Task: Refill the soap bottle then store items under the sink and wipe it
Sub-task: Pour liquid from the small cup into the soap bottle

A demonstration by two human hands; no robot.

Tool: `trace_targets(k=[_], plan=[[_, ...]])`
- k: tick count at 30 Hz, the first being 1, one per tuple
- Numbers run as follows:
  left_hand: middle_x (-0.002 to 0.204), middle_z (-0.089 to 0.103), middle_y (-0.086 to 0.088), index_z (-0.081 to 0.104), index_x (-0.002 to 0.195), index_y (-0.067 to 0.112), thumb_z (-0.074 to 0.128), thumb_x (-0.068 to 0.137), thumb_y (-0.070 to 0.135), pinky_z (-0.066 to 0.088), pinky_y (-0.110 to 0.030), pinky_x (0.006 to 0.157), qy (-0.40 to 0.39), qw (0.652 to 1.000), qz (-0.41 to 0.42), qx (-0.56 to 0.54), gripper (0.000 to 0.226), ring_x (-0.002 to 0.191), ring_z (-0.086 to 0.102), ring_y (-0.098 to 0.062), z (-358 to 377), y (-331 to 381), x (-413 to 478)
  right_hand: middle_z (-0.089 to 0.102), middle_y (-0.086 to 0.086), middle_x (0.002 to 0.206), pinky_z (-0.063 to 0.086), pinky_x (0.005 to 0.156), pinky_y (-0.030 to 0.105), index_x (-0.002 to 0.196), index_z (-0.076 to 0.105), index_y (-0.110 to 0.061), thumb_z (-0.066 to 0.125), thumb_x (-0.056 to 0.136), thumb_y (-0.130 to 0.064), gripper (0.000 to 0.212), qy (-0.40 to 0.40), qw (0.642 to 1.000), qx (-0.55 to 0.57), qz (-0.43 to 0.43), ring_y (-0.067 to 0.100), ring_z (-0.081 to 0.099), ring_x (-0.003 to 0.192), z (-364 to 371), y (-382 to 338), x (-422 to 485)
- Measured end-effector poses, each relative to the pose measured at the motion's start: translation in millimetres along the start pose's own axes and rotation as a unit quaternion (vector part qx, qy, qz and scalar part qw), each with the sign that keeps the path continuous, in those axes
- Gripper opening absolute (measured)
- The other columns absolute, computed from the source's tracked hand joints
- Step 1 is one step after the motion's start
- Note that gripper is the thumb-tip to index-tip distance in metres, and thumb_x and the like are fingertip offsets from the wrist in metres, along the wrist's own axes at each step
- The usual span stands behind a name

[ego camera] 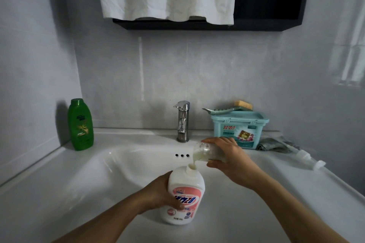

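White soap bottle (185, 187) in left hand (159, 193), tilted container (203, 152) in right hand (234, 157)

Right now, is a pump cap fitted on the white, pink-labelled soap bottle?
No: the white pink-labelled soap bottle has an open neck, with creamy liquid pouring in from a clear plastic container.

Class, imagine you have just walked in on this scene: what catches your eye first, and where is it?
The eye lands mid-frame: the right hand tips a clear container, pouring creamy liquid into the white soap bottle that the left hand grips over the sink. Next, a bright green bottle stands at the back left corner.
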State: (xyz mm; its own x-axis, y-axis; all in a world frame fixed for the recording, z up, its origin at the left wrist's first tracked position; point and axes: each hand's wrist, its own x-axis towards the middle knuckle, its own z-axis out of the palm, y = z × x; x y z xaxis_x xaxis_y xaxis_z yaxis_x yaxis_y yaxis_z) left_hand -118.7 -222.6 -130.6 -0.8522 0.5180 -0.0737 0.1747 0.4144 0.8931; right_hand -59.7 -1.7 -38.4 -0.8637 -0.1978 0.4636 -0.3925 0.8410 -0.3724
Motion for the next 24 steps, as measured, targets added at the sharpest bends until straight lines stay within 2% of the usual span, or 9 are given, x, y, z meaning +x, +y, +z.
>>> trace_targets(k=[4, 8, 11, 21, 24], plan=[[0.104, 0.074, 0.004, 0.058, 0.119, 0.023, 0.085, 0.058, -0.002, 0.055, -0.025, 0.085, 0.007, 1.0, 0.001, 0.001, 0.07, 0.098, 0.069, -0.01, 1.1, 0.9, -0.3, 0.041, -0.018, 0.116, 0.027, 0.088, 0.012, 0.13, 0.045, -0.031, 0.07, 0.081, -0.024, 0.055, 0.0, 1.0, -0.001, 0.002, 0.004, 0.034, 0.107, -0.6, -0.7, -0.3], [0.105, 0.073, 0.004, 0.057, 0.12, 0.023, 0.086, 0.056, 0.002, 0.056, -0.03, 0.089, 0.008, 1.0, 0.003, 0.0, 0.074, 0.1, 0.068, -0.011, 1.1, 0.2, 0.3, 0.038, -0.021, 0.112, 0.025, 0.085, 0.011, 0.13, 0.045, -0.031, 0.071, 0.081, -0.024, 0.055, 0.001, 1.0, -0.001, 0.0, 0.002, 0.031, 0.104, -0.9, -0.6, 0.1], [0.105, 0.073, 0.003, 0.057, 0.12, 0.023, 0.085, 0.059, -0.002, 0.056, -0.025, 0.084, 0.005, 1.0, 0.003, -0.001, 0.072, 0.099, 0.069, -0.01, 1.1, 1.2, 0.0, 0.036, -0.022, 0.11, 0.025, 0.085, 0.011, 0.129, 0.045, -0.031, 0.07, 0.081, -0.024, 0.055, 0.002, 1.0, 0.0, -0.002, 0.002, 0.032, 0.104, -1.0, -1.0, -0.4], [0.106, 0.073, 0.004, 0.057, 0.121, 0.024, 0.084, 0.061, 0.0, 0.055, -0.025, 0.085, 0.0, 1.0, 0.0, 0.003, 0.07, 0.099, 0.068, -0.01, 1.0, 3.8, -2.0, 0.035, -0.022, 0.111, 0.026, 0.087, 0.012, 0.13, 0.044, -0.032, 0.07, 0.081, -0.024, 0.056, -0.002, 1.0, 0.004, 0.002, 0.002, 0.032, 0.105, -2.4, -2.5, -1.4], [0.107, 0.073, 0.004, 0.056, 0.121, 0.025, 0.086, 0.059, 0.003, 0.055, -0.03, 0.089, 0.003, 1.0, 0.0, 0.006, 0.072, 0.1, 0.068, -0.01, 0.6, 3.1, -1.7, 0.035, -0.023, 0.11, 0.026, 0.086, 0.012, 0.13, 0.044, -0.032, 0.07, 0.081, -0.024, 0.055, -0.002, 1.0, 0.004, 0.003, 0.002, 0.031, 0.104, -2.6, -2.9, -1.1]])
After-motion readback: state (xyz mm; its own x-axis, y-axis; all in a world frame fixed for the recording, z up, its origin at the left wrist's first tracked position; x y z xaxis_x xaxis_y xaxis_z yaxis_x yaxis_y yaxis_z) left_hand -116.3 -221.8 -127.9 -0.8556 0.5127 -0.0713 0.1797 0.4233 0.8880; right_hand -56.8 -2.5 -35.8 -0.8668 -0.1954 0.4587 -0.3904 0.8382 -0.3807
